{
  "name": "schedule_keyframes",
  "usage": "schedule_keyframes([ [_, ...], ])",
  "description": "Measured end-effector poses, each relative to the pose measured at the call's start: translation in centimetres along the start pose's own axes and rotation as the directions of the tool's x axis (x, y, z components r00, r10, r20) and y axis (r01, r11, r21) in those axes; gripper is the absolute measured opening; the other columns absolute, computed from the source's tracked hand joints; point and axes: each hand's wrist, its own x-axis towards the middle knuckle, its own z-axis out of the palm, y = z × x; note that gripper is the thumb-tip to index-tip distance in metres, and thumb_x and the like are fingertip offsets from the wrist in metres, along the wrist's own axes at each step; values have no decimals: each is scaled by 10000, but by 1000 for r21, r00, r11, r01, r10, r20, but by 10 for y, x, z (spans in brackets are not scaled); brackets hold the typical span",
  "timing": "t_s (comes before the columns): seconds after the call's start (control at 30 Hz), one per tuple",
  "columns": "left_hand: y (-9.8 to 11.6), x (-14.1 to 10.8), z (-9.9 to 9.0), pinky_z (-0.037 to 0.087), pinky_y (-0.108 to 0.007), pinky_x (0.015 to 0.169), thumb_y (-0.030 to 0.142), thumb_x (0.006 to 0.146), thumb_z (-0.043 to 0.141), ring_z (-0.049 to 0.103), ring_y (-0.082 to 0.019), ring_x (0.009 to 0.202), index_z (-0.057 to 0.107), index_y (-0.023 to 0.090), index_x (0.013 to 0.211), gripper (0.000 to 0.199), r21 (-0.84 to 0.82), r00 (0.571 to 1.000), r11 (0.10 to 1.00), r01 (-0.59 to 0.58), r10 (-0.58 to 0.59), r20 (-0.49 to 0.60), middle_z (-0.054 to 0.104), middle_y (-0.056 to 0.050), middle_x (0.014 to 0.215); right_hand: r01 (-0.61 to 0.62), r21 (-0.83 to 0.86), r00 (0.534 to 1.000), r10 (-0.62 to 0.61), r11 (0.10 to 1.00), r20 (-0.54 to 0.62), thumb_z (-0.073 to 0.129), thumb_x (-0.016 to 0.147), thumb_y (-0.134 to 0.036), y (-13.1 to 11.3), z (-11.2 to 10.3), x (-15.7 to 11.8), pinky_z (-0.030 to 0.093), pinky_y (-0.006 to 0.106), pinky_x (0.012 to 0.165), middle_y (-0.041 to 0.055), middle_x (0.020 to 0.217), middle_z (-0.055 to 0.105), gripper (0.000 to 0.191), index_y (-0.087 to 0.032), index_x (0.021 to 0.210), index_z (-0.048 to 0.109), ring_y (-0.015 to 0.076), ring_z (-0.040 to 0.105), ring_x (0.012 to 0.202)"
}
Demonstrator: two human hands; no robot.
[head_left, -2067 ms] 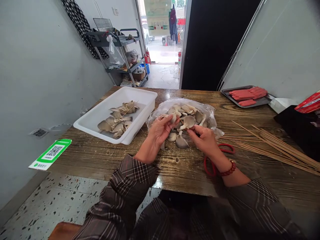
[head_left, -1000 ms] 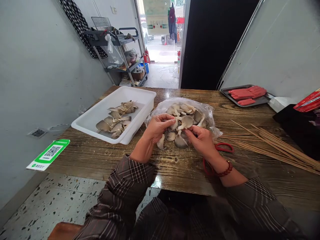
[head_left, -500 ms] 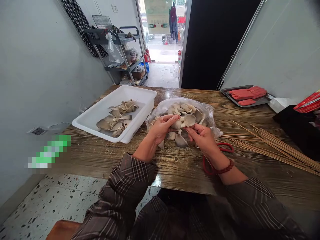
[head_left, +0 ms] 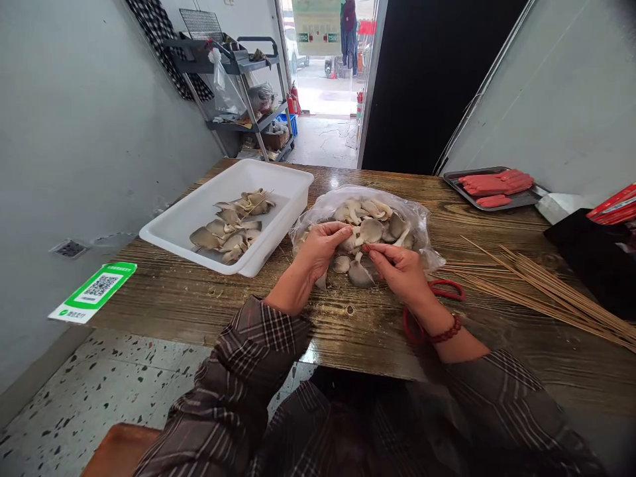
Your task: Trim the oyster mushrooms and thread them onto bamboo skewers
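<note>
My left hand is closed, pinching a grey oyster mushroom between thumb and fingers over the front of a clear plastic bag. Close beside it, my right hand pinches what looks like a thin bamboo skewer; only a bit of it shows at the fingertips. More oyster mushrooms fill the open bag, and a few loose ones lie at its front edge below my hands. Red-handled scissors lie partly hidden under my right wrist.
A white plastic tub with skewered mushrooms stands left. Loose bamboo skewers lie right on the wooden table. Behind them are a dark tray of red sausages and a black box.
My right fingertips have shifted slightly left, and the mushroom cap now sits above them. My left hand stays almost still on the mushroom. The whole view has tilted a little.
</note>
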Motion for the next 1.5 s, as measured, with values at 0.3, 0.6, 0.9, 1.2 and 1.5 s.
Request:
schedule_keyframes([
  [0.3,-2,1,3,460,-205,606,402,635,854,577,-90,634,738,147,731,296,67,999,998,-17,13,48,689,-10,701,-8,24,1000,8,1000,24,619,855,-418,-3,-4,2,339,245,482,-34,522,541,299,-157,862,763,95,432,481],
  [0.6,-3,3,1,390,-240,620,242,793,690,503,-106,591,699,149,722,117,518,988,842,-153,129,81,625,-5,636,-57,225,988,87,973,-124,704,794,-500,7,-14,13,314,240,467,-45,524,532,357,-163,907,741,86,407,472],
  [0.9,-26,7,2,451,-322,787,163,715,744,531,-178,645,694,204,657,87,791,960,552,-264,229,161,591,-15,647,-55,244,989,87,968,-121,697,797,-552,2,-14,14,325,255,482,-44,523,525,412,-162,923,741,93,412,482],
  [1.2,-30,4,6,425,-314,793,40,664,707,555,-191,684,664,182,643,151,815,969,527,-242,178,173,528,1,628,-55,274,992,84,960,-94,720,798,-535,6,-13,11,322,250,481,-41,517,535,392,-161,911,745,89,416,484],
  [1.5,-5,11,-7,415,-232,545,138,759,665,561,-118,533,593,178,684,111,397,987,913,-92,136,-84,595,14,582,-65,351,985,116,934,-127,740,742,-520,-6,-14,12,314,258,465,22,740,693,359,-189,878,716,67,388,472],
])
